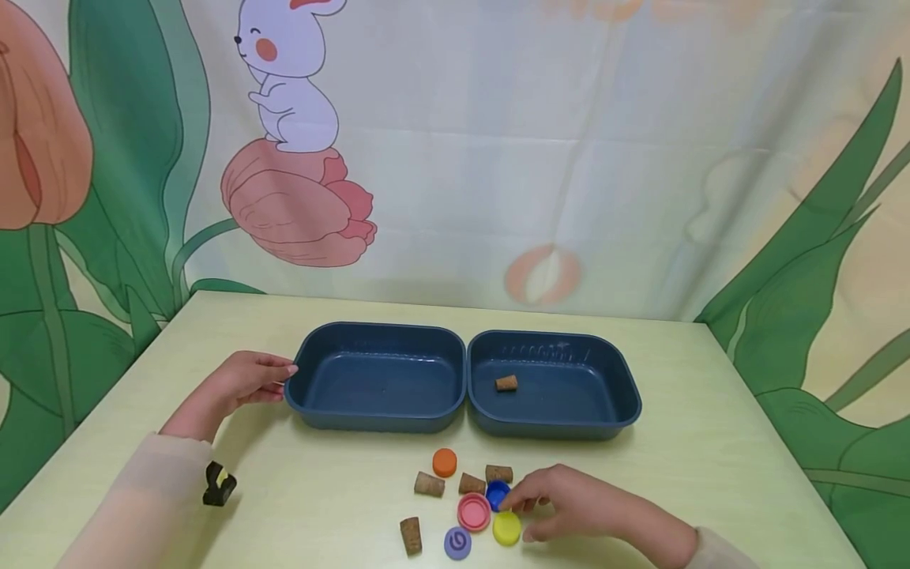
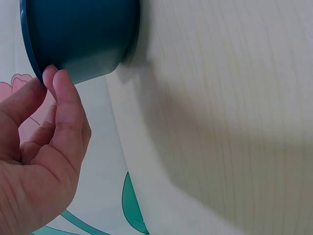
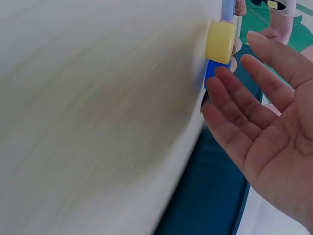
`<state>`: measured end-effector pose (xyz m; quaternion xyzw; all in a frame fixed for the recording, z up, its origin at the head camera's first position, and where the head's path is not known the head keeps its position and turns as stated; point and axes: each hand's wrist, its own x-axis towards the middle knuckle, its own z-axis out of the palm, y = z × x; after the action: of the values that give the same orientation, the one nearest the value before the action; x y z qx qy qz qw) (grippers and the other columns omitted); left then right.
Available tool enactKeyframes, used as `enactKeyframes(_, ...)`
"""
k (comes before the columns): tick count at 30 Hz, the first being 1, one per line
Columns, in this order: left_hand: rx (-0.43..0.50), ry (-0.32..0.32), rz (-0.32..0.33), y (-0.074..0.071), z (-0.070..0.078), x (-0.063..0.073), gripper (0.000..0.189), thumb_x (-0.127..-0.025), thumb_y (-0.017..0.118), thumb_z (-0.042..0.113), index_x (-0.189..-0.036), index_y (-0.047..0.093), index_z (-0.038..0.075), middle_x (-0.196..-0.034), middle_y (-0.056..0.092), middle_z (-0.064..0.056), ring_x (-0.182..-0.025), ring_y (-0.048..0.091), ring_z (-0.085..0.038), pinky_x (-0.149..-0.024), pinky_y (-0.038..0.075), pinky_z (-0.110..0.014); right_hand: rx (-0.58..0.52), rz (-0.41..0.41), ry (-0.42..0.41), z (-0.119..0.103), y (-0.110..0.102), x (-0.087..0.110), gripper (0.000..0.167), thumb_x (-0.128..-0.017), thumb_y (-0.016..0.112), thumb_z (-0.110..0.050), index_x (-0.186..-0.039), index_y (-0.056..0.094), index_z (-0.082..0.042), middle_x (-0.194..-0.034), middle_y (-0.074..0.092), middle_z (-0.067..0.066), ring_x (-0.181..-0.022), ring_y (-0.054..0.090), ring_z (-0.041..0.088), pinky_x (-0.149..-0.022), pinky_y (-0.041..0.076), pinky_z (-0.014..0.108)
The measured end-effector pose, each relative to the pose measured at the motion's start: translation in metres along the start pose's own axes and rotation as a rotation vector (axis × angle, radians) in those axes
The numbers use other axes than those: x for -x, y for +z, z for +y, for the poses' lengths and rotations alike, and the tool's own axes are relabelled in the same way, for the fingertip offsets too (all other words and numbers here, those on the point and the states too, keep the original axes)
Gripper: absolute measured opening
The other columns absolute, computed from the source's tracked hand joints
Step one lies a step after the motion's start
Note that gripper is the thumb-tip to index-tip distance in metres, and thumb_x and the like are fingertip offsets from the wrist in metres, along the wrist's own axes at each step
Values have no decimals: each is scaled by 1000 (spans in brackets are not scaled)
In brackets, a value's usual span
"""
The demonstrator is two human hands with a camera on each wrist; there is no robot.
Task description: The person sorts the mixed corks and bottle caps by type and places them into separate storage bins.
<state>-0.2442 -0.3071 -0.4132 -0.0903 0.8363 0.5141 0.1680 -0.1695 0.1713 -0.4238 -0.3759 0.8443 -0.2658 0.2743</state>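
My left hand pinches the outer rim of the left dark blue tray, thumb and fingertips at its edge in the left wrist view. Over the small items at the front, my right hand reaches with loosely bent fingers parted from the thumb and nothing between them. Closest to its fingertips are a yellow bottle cap and a blue bottle cap. Beside these lie a pink cap, a purple cap and an orange cap. Several corks lie around them.
The right dark blue tray stands against the left one and holds a single cork. Both trays are on a pale wooden table. Behind the table hangs a printed curtain with a rabbit and tulips.
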Motion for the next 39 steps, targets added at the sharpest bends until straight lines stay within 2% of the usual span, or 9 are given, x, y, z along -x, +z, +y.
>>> enactKeyframes(9,3,-1,-4,0,0,0,53,-106,57,19,-141,45,-18,-91,67,0,-74,65,-7,-71,61,-20,101,-7,15,-4,6,-5,35,-86,82,-14,-120,75,-14,-109,75,-6,-92,59,-4,-91,55,21)
enactKeyframes(15,8,2,-4,-1,-1,-1,53,-106,57,19,-141,45,-19,-91,68,1,-73,65,-7,-70,61,-20,170,-7,91,-10,11,-8,36,-84,83,-15,-119,77,-18,-106,75,-9,-90,58,-3,-91,56,23)
enactKeyframes(25,5,4,-2,0,0,1,53,-106,57,19,-141,46,-19,-91,67,1,-74,64,-7,-70,61,-20,221,-1,129,-16,15,-10,33,-85,83,-18,-117,76,-14,-108,75,-8,-91,60,-2,-96,57,25)
enactKeyframes(39,14,5,-2,-1,-1,0,52,-105,58,18,-140,46,-19,-88,66,2,-73,64,-8,-70,61,-20,228,11,130,-15,13,-11,32,-84,85,-20,-115,76,-13,-104,74,-7,-86,57,-2,-92,57,24)
